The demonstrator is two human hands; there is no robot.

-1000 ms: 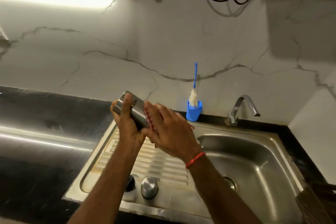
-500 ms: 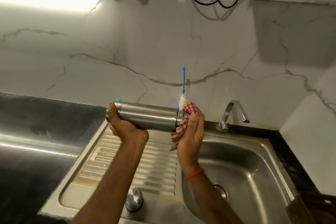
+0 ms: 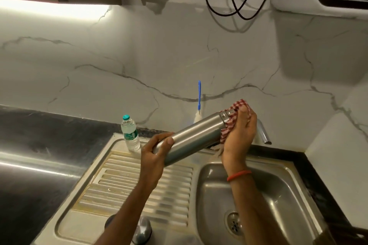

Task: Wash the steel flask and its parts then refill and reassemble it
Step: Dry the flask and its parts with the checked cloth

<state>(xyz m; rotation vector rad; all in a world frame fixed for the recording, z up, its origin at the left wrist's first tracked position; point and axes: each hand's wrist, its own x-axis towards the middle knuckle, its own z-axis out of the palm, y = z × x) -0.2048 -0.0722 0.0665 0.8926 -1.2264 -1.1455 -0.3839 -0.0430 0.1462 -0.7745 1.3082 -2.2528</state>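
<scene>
The brushed-steel flask (image 3: pixel 191 137) slants between the hands: left hand (image 3: pixel 154 154) grips its base, right hand (image 3: pixel 240 131) wraps a checked cloth (image 3: pixel 232 114) over its raised neck.

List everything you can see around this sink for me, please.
Flask: one, steel, tilted above the drainboard.
Cloth: one, red-white check, over the flask's upper end.
Water bottle: one, clear, teal cap, upright at drainboard's back.
Brush: one, blue handle, by the wall.
Cap: one, steel, drainboard's front.
Tap: one, chrome, behind the sink.
Sink: one, steel, in the black counter.
Cables: several, black, high on wall.
Left hand: holds the flask's lower end.
Right hand: grips the cloth; red wristband.
</scene>
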